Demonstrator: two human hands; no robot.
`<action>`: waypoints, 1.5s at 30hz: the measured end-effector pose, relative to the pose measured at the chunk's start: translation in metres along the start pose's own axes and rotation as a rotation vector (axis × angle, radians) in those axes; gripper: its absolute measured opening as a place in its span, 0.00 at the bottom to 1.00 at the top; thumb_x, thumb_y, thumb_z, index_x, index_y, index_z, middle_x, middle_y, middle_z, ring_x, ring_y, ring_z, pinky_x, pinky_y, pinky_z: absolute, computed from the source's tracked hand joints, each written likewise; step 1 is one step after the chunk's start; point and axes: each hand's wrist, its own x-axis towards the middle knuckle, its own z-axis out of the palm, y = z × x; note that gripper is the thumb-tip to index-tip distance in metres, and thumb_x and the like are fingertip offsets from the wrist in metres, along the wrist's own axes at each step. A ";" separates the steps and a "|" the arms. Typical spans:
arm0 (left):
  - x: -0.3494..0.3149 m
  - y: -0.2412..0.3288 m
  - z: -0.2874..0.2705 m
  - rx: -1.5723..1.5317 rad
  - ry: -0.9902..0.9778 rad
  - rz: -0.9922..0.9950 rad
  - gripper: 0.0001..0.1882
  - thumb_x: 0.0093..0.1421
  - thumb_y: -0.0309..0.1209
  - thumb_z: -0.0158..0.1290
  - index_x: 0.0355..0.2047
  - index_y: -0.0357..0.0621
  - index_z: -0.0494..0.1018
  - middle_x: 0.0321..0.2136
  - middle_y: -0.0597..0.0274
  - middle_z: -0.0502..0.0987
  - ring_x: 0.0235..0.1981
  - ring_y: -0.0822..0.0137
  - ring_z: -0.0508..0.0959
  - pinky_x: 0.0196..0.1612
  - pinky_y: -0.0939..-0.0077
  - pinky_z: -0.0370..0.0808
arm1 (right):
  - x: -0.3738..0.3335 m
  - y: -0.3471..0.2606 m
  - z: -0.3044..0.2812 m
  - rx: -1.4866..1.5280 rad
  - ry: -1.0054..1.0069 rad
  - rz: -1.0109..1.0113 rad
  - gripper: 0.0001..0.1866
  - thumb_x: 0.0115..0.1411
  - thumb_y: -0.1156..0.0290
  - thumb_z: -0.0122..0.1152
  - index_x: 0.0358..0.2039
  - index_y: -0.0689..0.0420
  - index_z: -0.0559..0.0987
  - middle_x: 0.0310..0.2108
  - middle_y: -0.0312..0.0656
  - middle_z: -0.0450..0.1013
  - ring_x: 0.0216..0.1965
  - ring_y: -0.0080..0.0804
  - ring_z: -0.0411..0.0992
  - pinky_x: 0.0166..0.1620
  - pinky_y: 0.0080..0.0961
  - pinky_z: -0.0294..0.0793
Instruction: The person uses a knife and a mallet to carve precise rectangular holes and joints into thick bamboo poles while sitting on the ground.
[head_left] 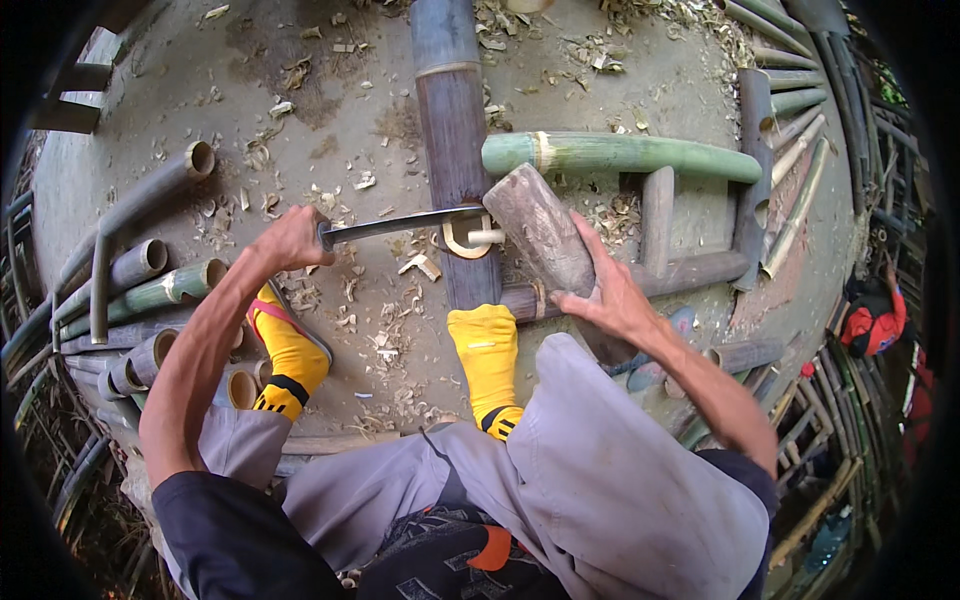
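My left hand [290, 240] is closed round the handle of a machete [405, 224], its blade pointing right. The blade's far end lies over a dark bamboo pole [455, 150], at the upper edge of a cut opening [463, 244] with a pale rim. A pale peg-like piece shows in that opening. In my right hand [612, 295] is a thick, worn wooden block [543, 228], gripped between thumb and fingers. The block's upper end is close to the blade tip; whether they touch I cannot tell. My yellow-socked foot [484, 350] rests at the pole's near end.
A green bamboo length [620, 155] joins a dark upright pole [752, 180] on the right. Several cut bamboo pieces [140, 285] lie at left. Wood shavings [395, 345] litter the concrete floor. A person in red [872, 318] is at the far right, beside stacked bamboo.
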 end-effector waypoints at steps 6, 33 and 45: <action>-0.003 -0.012 0.003 0.002 -0.028 -0.008 0.15 0.37 0.34 0.56 0.20 0.31 0.72 0.15 0.47 0.73 0.19 0.56 0.76 0.28 0.64 0.73 | 0.006 -0.040 -0.018 0.283 0.318 -0.192 0.54 0.43 0.57 0.68 0.65 0.62 0.49 0.60 0.60 0.57 0.60 0.48 0.59 0.61 0.37 0.58; -0.074 0.018 0.055 0.311 0.511 0.365 0.15 0.40 0.25 0.58 0.29 0.45 0.68 0.23 0.57 0.67 0.27 0.53 0.72 0.31 0.62 0.69 | -0.031 0.036 0.003 0.190 0.242 0.060 0.52 0.44 0.69 0.69 0.66 0.55 0.49 0.55 0.55 0.65 0.55 0.42 0.66 0.58 0.35 0.64; -0.037 -0.009 0.052 0.416 0.381 0.224 0.14 0.45 0.24 0.54 0.32 0.44 0.64 0.28 0.58 0.71 0.31 0.54 0.76 0.34 0.60 0.72 | -0.018 0.026 0.004 -0.263 0.120 -0.894 0.36 0.41 0.67 0.70 0.54 0.39 0.71 0.42 0.54 0.70 0.37 0.46 0.74 0.39 0.38 0.77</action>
